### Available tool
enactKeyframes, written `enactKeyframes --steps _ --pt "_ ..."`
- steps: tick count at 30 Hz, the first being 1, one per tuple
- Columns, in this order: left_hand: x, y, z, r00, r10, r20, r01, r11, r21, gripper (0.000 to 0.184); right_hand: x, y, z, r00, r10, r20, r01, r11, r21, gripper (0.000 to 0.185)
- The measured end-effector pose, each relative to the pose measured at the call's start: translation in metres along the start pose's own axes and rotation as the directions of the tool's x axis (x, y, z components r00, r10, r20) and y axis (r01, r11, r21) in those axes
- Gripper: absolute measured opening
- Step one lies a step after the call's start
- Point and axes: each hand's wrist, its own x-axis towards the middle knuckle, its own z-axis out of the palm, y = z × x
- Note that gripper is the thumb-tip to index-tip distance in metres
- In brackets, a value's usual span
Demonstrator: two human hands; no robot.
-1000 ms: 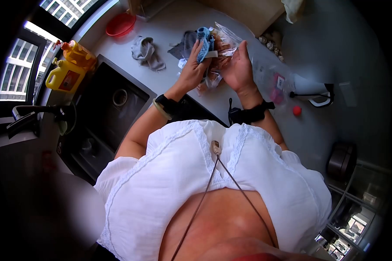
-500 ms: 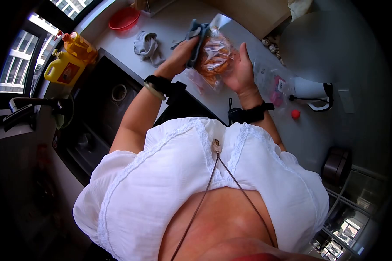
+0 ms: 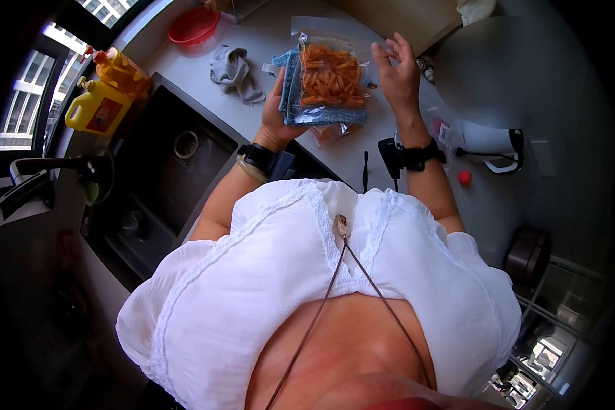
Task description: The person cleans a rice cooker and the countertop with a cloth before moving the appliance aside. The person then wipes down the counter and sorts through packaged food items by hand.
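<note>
A clear plastic bag of orange strips (image 3: 331,76) lies flat on a blue cloth (image 3: 290,89). My left hand (image 3: 275,113) is wrapped round the left edge of the cloth, its fingers partly hidden beneath it, and supports cloth and bag together. To the right of the bag, my right hand (image 3: 399,68) is raised with fingers apart and nothing in it. Below the bag's lower edge, part of another clear package (image 3: 335,132) shows on the counter.
A grey cloth (image 3: 231,72) and a red basin (image 3: 193,27) lie left on the counter (image 3: 266,41). The dark sink (image 3: 160,164) is nearer, beside yellow bottles (image 3: 102,109). At right are a white kettle (image 3: 485,139) and a red ball-like item (image 3: 465,178).
The bag, crumpled and tilted between my hands before, now lies flat over the spread blue cloth. My right hand has moved away from it, up and to the right.
</note>
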Motion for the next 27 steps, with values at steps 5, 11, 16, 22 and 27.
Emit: enactKeyframes --steps 5,11,16,22,27 --pt "0.015 -0.027 0.022 0.971 0.139 -0.195 -0.081 0.957 0.277 0.061 -0.036 -0.027 0.034 0.964 -0.195 0.182 0.234 0.946 -0.224 0.075" --pt "0.032 0.002 0.046 0.954 0.220 -0.203 -0.102 0.877 0.470 0.051 -0.087 -0.036 0.062 0.957 -0.217 0.192 0.196 0.973 0.121 0.072" --pt "0.030 -0.043 0.027 0.935 0.240 -0.261 0.006 0.724 0.689 0.047 -0.047 -0.025 0.040 0.981 0.010 0.193 -0.120 0.815 0.567 0.058" --pt "0.027 -0.068 0.034 0.948 0.316 0.027 -0.071 0.129 0.989 0.054 -0.047 -0.020 0.022 0.857 0.309 0.412 -0.511 0.405 0.758 0.054" --pt "0.049 -0.028 0.014 0.971 0.238 0.017 -0.042 0.100 0.994 0.059 -0.066 -0.055 0.018 0.817 0.272 0.508 -0.570 0.247 0.784 0.056"
